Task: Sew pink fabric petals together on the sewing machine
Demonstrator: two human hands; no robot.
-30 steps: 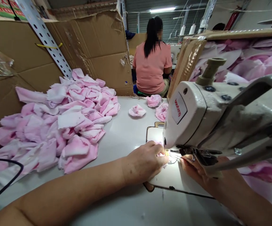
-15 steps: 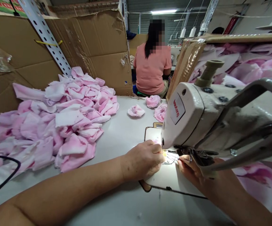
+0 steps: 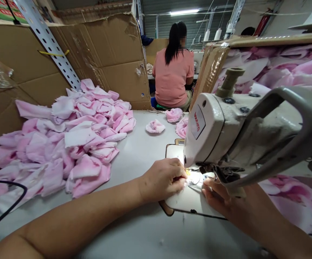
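Observation:
My left hand [image 3: 163, 180] pinches a small piece of pink fabric [image 3: 182, 184] on the white needle plate area, just left of the needle, and the fabric is mostly hidden by my fingers. My right hand [image 3: 218, 198] lies on the far side of the presser foot [image 3: 215, 169], with its fingertips close to the lit stitching spot. It is unclear whether those fingers hold anything. The cream sewing machine head [image 3: 215, 133] arches over both hands.
A large heap of pink fabric pieces [image 3: 64, 140] covers the white table [image 3: 134, 223] to the left, and several pink rosettes [image 3: 155, 126] lie beyond the machine. A co-worker [image 3: 173, 73] sits with their back to me. Cardboard sheets [image 3: 102, 54] stand behind, and floral fabric [image 3: 288, 194] lies right.
The whole view has turned slightly, so the machine sits further left. Both hands stay at the needle, and the left hand still pinches the fabric.

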